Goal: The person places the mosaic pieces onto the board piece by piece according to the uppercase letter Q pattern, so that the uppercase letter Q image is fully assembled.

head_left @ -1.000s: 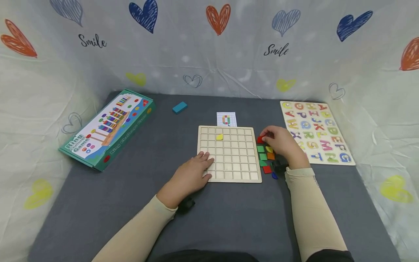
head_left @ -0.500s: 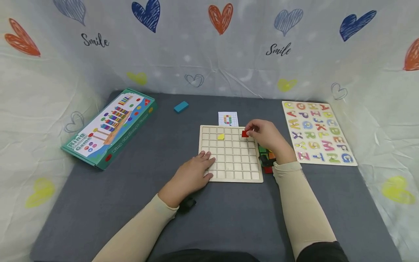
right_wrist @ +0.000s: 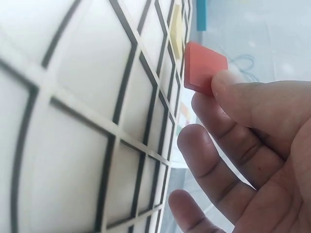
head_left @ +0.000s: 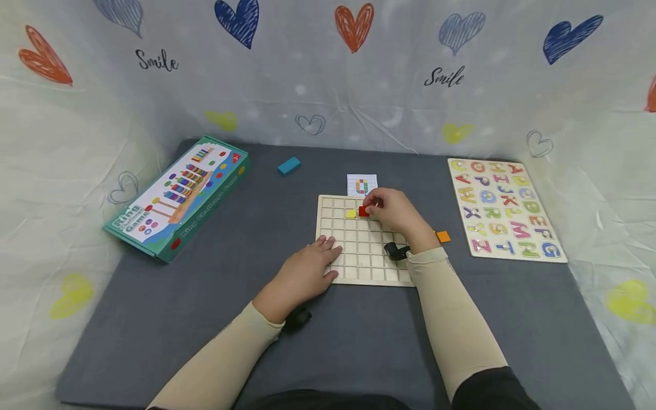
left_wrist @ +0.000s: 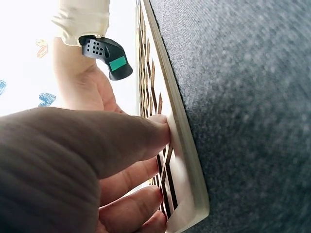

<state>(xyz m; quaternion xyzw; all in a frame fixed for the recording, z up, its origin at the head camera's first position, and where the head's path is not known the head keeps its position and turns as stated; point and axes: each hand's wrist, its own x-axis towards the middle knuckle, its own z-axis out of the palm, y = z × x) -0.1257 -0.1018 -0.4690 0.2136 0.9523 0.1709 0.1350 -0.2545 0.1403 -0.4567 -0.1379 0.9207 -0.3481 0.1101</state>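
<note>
Between thumb and forefinger my right hand [head_left: 397, 215] pinches a red square tile [head_left: 363, 211], close over the upper rows of the wooden grid board [head_left: 364, 261]. In the right wrist view the tile [right_wrist: 201, 68] is tilted, one edge toward the grid, and the other fingers are held apart from it. Just left of it, a yellow tile [head_left: 351, 214] sits in a cell. My left hand [head_left: 306, 272] rests on the board's lower left part with fingers extended; the left wrist view shows the thumb [left_wrist: 153, 138] on the rim.
A small pattern card [head_left: 361, 183] lies behind the board. An orange tile [head_left: 443, 236] shows beside my right wrist, which hides other tiles. A green-edged box [head_left: 176, 196] is at left, a blue block [head_left: 289, 165] at the back, an alphabet board [head_left: 504, 210] at right.
My right hand picked the red tile from the pile right of the board and carried it left over the grid, beside the yellow tile. The left hand stays on the board.
</note>
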